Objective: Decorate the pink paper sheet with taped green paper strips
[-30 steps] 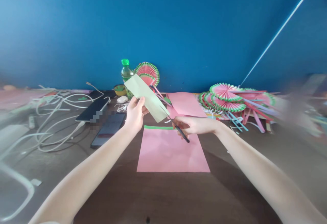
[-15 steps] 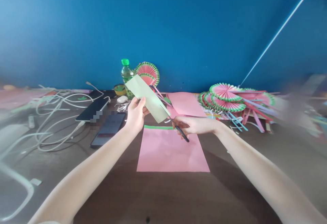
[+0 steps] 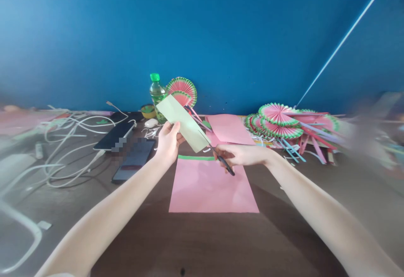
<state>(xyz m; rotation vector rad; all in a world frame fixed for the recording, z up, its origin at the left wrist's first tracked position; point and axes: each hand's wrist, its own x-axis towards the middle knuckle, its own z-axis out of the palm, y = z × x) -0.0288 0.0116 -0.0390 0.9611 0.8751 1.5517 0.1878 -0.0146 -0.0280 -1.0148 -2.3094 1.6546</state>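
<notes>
My left hand (image 3: 171, 141) pinches a pale green strip of paper (image 3: 182, 122) near its middle, thumb on the near face, and holds it tilted in the air. Wrapped round the dark handles of a pair of scissors (image 3: 225, 163) is my right hand (image 3: 232, 154). The blades reach up and left to the strip's lower right end, along its edge; how far they are parted cannot be made out. Below both hands a pink sheet of paper (image 3: 211, 188) lies flat on the brown table, with a green strip (image 3: 195, 158) along its far edge.
Folded pink paper (image 3: 229, 129) lies behind my right hand. Pink-and-green paper fans (image 3: 279, 119) and coloured strips are piled at the right. A green-capped bottle (image 3: 155, 89) and more fans (image 3: 182, 89) stand by the wall. White cables (image 3: 82, 121) and a phone (image 3: 135, 159) lie left.
The paper strip has dipped very slightly, and the scissors' handles have shifted a little to the right. Both hands keep almost the same place and hold.
</notes>
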